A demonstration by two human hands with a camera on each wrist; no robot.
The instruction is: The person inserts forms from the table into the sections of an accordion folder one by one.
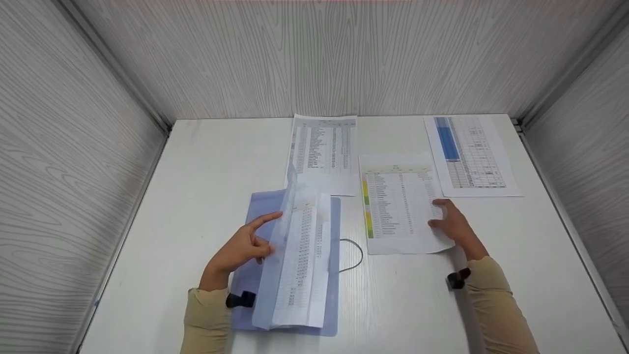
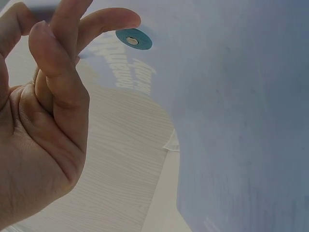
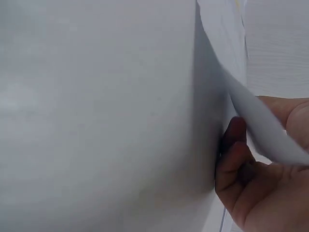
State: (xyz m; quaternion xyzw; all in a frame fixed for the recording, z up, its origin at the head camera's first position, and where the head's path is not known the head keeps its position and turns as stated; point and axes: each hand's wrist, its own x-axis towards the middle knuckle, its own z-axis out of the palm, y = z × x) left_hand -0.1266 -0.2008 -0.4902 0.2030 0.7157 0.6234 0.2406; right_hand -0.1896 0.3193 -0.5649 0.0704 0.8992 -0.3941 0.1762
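Note:
A translucent blue document folder (image 1: 335,295) lies in front of me, its flap (image 1: 272,275) raised and printed sheets (image 1: 300,265) leaning inside it. From the left, my left hand (image 1: 243,246) touches the flap with an outstretched index finger. Up close, the left hand (image 2: 53,106) has that fingertip beside a teal button (image 2: 133,39) on the flap (image 2: 231,116). My right hand (image 1: 453,223) grips the right edge of a printed sheet (image 1: 400,206) with yellow and green cells. In the right wrist view the paper (image 3: 260,125) bends between the thumb and curled fingers of the right hand (image 3: 270,193).
Behind the folder lies another printed sheet (image 1: 324,152). At the back right is a sheet with a blue column (image 1: 471,155). A dark elastic loop (image 1: 361,253) sticks out from the folder's right side. Grey wood-grain walls (image 1: 304,59) enclose the white table (image 1: 206,162).

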